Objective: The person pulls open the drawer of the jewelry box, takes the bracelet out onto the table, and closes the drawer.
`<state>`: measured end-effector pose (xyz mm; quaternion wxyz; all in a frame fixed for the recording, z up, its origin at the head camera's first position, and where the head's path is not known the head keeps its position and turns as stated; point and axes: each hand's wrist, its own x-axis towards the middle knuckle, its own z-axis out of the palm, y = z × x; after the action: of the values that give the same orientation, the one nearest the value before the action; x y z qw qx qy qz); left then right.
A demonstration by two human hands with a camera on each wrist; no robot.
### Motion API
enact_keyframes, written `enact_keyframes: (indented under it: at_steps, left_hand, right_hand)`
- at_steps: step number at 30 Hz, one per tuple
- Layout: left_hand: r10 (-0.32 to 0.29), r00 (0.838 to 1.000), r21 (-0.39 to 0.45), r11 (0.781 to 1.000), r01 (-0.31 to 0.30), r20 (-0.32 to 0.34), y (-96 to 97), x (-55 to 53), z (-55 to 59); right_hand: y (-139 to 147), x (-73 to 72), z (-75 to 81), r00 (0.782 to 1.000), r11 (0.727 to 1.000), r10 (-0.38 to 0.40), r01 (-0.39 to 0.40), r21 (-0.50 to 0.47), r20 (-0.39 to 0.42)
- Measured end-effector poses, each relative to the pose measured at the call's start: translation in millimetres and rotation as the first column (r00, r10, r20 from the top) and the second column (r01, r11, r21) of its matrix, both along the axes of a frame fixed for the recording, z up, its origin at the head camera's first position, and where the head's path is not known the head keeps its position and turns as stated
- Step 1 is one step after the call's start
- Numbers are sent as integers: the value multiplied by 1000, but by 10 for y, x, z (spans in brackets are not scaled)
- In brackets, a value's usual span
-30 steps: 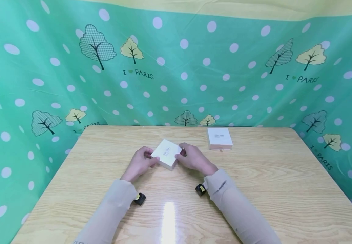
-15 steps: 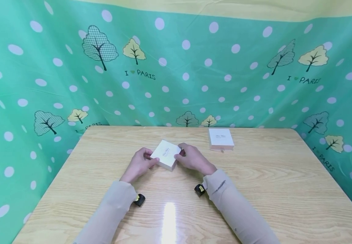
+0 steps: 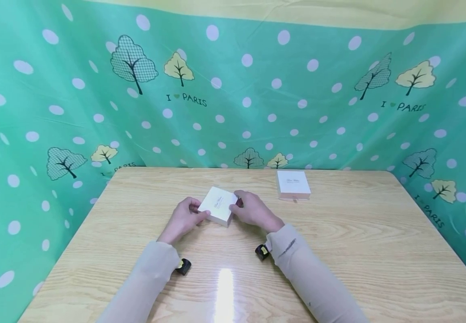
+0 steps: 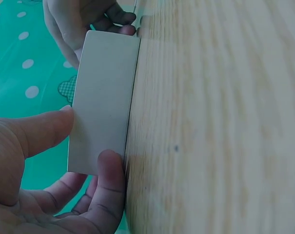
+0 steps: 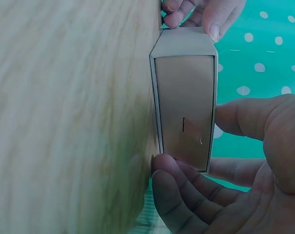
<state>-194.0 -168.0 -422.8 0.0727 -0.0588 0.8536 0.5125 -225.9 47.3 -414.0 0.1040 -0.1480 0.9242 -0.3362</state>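
Between my two hands a small white box (image 3: 218, 204) with dark print on its lid sits turned cornerwise, low against the wooden table. My left hand (image 3: 182, 219) holds its left corner, thumb at the top edge and fingers against the side. At the opposite corner my right hand (image 3: 254, 211) grips it, thumb on the top edge and fingers curled beneath. The left wrist view shows a plain pale side (image 4: 103, 102) of the box. In the right wrist view a pinkish-brown inner panel (image 5: 184, 107) with a small slit shows inside a white frame.
A second white box (image 3: 293, 183) with similar print stands at the back right of the wooden table (image 3: 358, 251). Behind the table hangs a green polka-dot curtain (image 3: 317, 125) with printed trees. Black wrist cameras sit under both sleeves. A light reflection lies at the front.
Both hands and the box between them have shifted slightly left and a little nearer. Their hold on the box looks the same, and the second box stays in place.
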Motion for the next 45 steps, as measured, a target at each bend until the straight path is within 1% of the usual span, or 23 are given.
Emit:
enact_keyframes:
  at_steps: [4, 11, 17, 19, 21, 25, 29, 34, 45]
  left_hand:
    - [-2, 1000, -10, 1000, 2, 0, -3, 14, 2]
    - [-19, 1000, -51, 999, 19, -3, -9, 24, 6]
    - [-23, 1000, -80, 997, 24, 7, -29, 20, 4]
    - [-21, 1000, -83, 996, 21, 3, -33, 14, 1]
    - [-15, 1000, -79, 997, 15, 1, -30, 9, -1]
    - [-23, 1000, -64, 998, 22, -10, -19, 11, -2]
    - [-21, 1000, -47, 999, 20, -17, -7, 26, 1]
    - [-12, 1000, -45, 999, 10, -25, -11, 40, -3]
    - [-7, 1000, -69, 998, 7, 2, -44, 53, 3]
  right_hand:
    - [-12, 1, -10, 1000, 1000, -16, 16, -3, 10]
    - [-26, 14, 4, 998, 999, -46, 46, -10, 36]
    - [-35, 69, 71, 991, 993, -119, 118, 21, 64]
    - [-39, 87, 90, 989, 992, -128, 126, 32, 72]
    - [-47, 101, 98, 991, 993, -115, 113, 28, 72]
    - [-61, 118, 96, 995, 997, -76, 75, 19, 68]
    - [-74, 123, 84, 996, 998, -62, 61, 24, 58]
    - [-92, 129, 69, 998, 999, -31, 31, 12, 46]
    - [-119, 134, 33, 1000, 1000, 17, -16, -11, 17]
